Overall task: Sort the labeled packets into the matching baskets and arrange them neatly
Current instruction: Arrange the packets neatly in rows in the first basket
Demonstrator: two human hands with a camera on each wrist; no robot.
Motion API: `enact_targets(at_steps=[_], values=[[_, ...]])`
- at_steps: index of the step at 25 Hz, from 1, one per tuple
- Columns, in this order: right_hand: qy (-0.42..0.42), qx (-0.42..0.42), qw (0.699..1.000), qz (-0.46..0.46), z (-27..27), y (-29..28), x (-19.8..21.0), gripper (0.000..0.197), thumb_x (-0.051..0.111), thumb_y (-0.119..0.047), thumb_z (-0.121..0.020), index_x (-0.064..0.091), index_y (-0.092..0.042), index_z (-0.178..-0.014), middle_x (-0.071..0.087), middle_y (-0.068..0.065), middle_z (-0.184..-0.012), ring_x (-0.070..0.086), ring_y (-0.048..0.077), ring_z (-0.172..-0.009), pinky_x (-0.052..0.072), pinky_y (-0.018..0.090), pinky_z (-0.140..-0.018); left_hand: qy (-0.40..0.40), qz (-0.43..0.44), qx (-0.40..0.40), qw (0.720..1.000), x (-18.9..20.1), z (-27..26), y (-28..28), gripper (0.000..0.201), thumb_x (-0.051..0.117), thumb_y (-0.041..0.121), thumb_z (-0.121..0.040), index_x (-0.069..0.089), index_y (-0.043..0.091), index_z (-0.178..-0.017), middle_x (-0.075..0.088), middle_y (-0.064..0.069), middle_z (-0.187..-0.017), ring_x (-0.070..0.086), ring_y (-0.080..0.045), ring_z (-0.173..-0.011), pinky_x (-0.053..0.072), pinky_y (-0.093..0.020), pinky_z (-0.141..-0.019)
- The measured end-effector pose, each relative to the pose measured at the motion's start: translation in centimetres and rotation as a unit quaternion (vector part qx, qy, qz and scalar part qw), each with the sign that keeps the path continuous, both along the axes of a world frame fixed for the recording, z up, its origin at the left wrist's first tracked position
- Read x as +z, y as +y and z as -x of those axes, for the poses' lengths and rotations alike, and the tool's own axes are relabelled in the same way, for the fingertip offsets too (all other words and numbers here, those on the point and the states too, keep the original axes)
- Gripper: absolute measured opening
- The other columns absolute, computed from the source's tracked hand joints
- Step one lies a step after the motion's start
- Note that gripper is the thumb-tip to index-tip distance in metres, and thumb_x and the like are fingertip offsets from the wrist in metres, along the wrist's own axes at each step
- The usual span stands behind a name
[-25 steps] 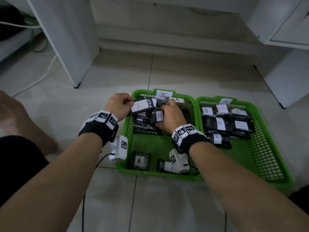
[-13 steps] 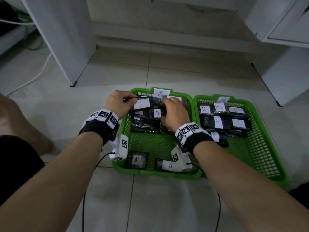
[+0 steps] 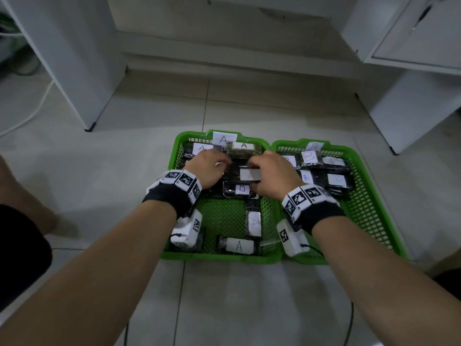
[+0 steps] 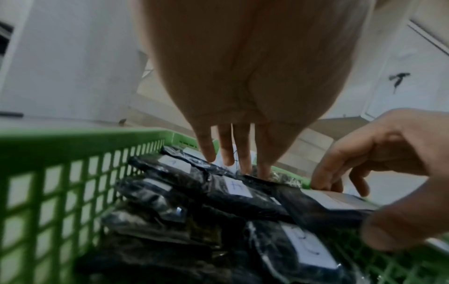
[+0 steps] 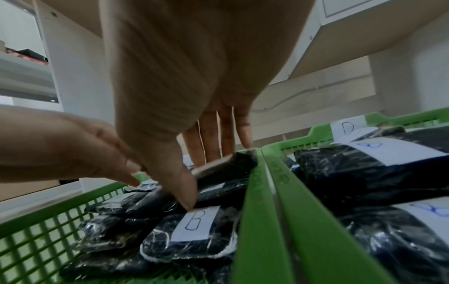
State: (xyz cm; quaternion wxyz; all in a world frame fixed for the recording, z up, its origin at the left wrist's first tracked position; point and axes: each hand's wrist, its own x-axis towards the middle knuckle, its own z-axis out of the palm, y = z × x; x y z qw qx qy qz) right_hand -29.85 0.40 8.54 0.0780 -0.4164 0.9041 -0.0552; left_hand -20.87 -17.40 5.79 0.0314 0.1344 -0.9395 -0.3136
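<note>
— From the head camera, what are the hands doing?

— Both are in the left basket (image 3: 174, 156), the one tagged A. The left hand (image 3: 208, 167) lies on the dark packets at the far left; the right hand (image 3: 274, 176) spans a packet (image 3: 249, 174) with a blurred label, thumb near, fingers far. A packet marked B (image 3: 240, 189) lies just below it (in the A basket). The right basket (image 3: 374, 221) holds B packets.

— And the left wrist view?

— The left hand's fingers (image 4: 243, 153) point down, straight and close together, tips touching the packets by the far wall. They grip nothing.

— The right wrist view?

— The thumb (image 5: 179, 184) presses the packet's near edge, its tip just above the B label; the straight fingers (image 5: 213, 138) reach over the far edge. Whether they pinch it is unclear.
</note>
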Motion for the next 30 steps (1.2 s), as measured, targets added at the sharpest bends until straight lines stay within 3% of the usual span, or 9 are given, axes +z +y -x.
enact_targets(at_steps=[4, 6, 9, 14, 20, 23, 25, 27, 30], values=[[-0.029, 0.008, 0.998, -0.057, -1.0, -0.7, -0.6, 0.034, 0.085, -0.024, -0.071, 0.070, -0.022, -0.102, 0.059, 0.001, -0.105, 0.055, 0.020, -0.091, 0.051, 0.033, -0.078, -0.141, 0.075, -0.059, 0.985, -0.5, -0.5, -0.6, 0.051, 0.049, 0.004, -0.091, 0.054, 0.019, -0.139, 0.038, 0.003, -0.155, 0.037, -0.020, -0.141, 0.026, -0.032, -0.119], [-0.027, 0.013, 0.998, -0.060, -1.2, -1.6, -0.9, 0.033, 0.084, -0.022, -0.072, 0.069, -0.021, -0.101, 0.062, 0.003, -0.105, 0.061, 0.024, -0.095, 0.054, 0.036, -0.078, -0.161, 0.075, -0.064, 0.982, -0.7, -0.6, -1.1, 0.057, 0.049, 0.006, -0.091, 0.047, 0.023, -0.145, 0.028, 0.007, -0.160, 0.030, -0.018, -0.145, 0.021, -0.033, -0.121], [0.010, 0.009, 0.996, -0.086, -1.1, -2.4, -1.7, 0.031, 0.083, -0.019, -0.076, 0.068, -0.016, -0.103, 0.065, 0.005, -0.105, 0.063, 0.025, -0.096, 0.046, 0.031, -0.071, -0.158, 0.067, -0.067, 0.983, -1.1, -0.6, -1.9, 0.059, 0.051, 0.007, -0.090, 0.046, 0.026, -0.146, 0.028, 0.009, -0.160, 0.030, -0.016, -0.145, 0.020, -0.034, -0.122], [0.000, -0.005, 0.996, -0.088, -0.8, -2.7, -1.8, 0.047, 0.092, -0.036, -0.067, 0.065, -0.012, -0.098, 0.064, 0.004, -0.101, 0.060, 0.022, -0.089, 0.042, 0.029, -0.070, -0.125, 0.062, -0.074, 0.987, -1.6, -0.7, -2.2, 0.056, 0.051, 0.008, -0.091, 0.048, 0.023, -0.145, 0.032, 0.006, -0.158, 0.032, -0.017, -0.144, 0.020, -0.030, -0.121], [-0.011, -0.017, 0.995, -0.095, -1.0, -2.9, -1.5, 0.055, 0.093, -0.044, -0.062, 0.061, -0.011, -0.093, 0.062, 0.005, -0.097, 0.062, 0.026, -0.091, 0.046, 0.033, -0.072, -0.050, 0.083, -0.065, 0.993, -1.5, -1.0, -1.8, 0.043, 0.054, 0.007, -0.089, 0.061, 0.014, -0.131, 0.053, -0.006, -0.143, 0.047, -0.023, -0.132, 0.032, -0.030, -0.111], [-0.012, -0.023, 0.996, -0.088, -1.4, -2.6, -0.5, 0.055, 0.096, -0.040, -0.059, 0.061, -0.011, -0.091, 0.058, 0.004, -0.094, 0.059, 0.025, -0.087, 0.047, 0.034, -0.071, 0.001, 0.095, -0.046, 0.994, -0.7, -1.4, -1.6, 0.030, 0.058, 0.008, -0.085, 0.069, 0.018, -0.112, 0.064, -0.004, -0.117, 0.060, -0.022, -0.108, 0.047, -0.030, -0.094], [-0.019, -0.024, 0.996, -0.086, -1.8, -2.1, -0.1, 0.041, 0.094, -0.026, -0.066, 0.063, -0.010, -0.087, 0.064, 0.008, -0.095, 0.064, 0.028, -0.086, 0.048, 0.033, -0.069, 0.007, 0.084, -0.051, 0.995, 0.0, -2.0, -1.1, 0.023, 0.060, 0.009, -0.082, 0.072, 0.021, -0.096, 0.067, 0.003, -0.097, 0.065, -0.018, -0.092, 0.052, -0.028, -0.084], [-0.042, -0.018, 0.992, -0.114, -2.8, -1.6, 0.0, 0.029, 0.090, -0.016, -0.071, 0.063, -0.012, -0.081, 0.066, 0.011, -0.092, 0.066, 0.030, -0.082, 0.051, 0.033, -0.067, -0.043, 0.073, -0.093, 0.992, 0.5, -2.7, -0.2, 0.020, 0.062, 0.009, -0.081, 0.076, 0.020, -0.090, 0.069, 0.007, -0.088, 0.067, -0.013, -0.087, 0.054, -0.028, -0.083], [-0.049, 0.010, 0.984, -0.171, -4.3, -1.1, -0.8, 0.026, 0.085, -0.008, -0.074, 0.060, -0.011, -0.080, 0.059, 0.010, -0.085, 0.059, 0.026, -0.076, 0.047, 0.030, -0.065, -0.223, 0.047, -0.186, 0.956, 0.6, -3.3, 2.5, 0.019, 0.070, 0.012, -0.083, 0.078, 0.020, -0.098, 0.073, 0.007, -0.096, 0.068, -0.009, -0.092, 0.055, -0.028, -0.088]])
